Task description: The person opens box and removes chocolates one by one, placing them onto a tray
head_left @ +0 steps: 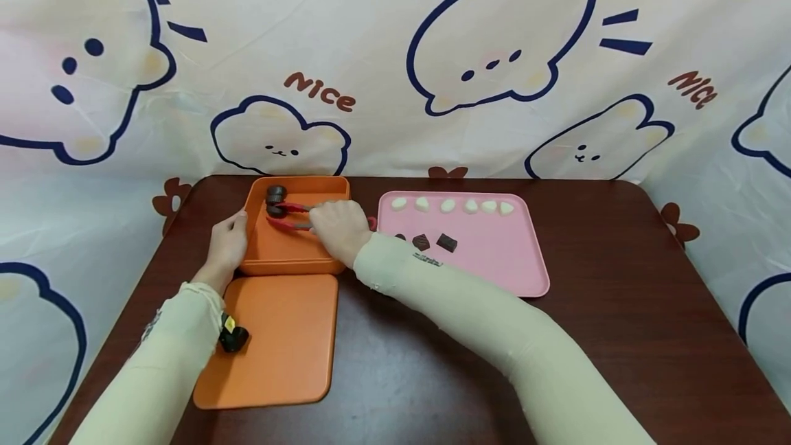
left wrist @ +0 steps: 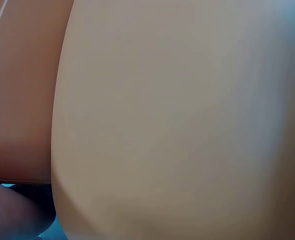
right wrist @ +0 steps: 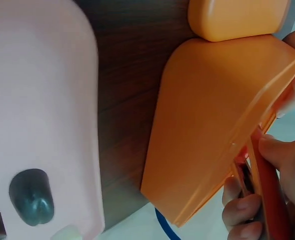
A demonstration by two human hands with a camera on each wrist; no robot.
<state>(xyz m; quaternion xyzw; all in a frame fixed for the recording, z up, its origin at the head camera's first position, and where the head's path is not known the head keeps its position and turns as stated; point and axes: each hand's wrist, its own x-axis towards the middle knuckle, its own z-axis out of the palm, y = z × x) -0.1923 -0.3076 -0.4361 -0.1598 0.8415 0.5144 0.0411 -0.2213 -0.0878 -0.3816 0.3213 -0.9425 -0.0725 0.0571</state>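
Note:
My right hand (head_left: 341,229) holds red tongs (head_left: 290,225), reaching into the orange box (head_left: 296,249) from its right side. The tong tips lie on either side of a dark chocolate (head_left: 275,211); whether they squeeze it cannot be told. Just behind it, more dark chocolate (head_left: 275,192) sits by the box's left wall. My left hand (head_left: 227,246) grips that left wall from outside, its thumb near the rim. In the right wrist view, the right hand (right wrist: 287,185) has thumb and fingers around the tongs (right wrist: 270,195).
Right of the box lies a pink tray (head_left: 488,259), with white pieces (head_left: 448,206) in a row along its back and dark chocolates (head_left: 447,243) nearer its left. An orange lid (head_left: 284,342) lies in front of the box. A patterned cloth (head_left: 383,136) hangs behind the table.

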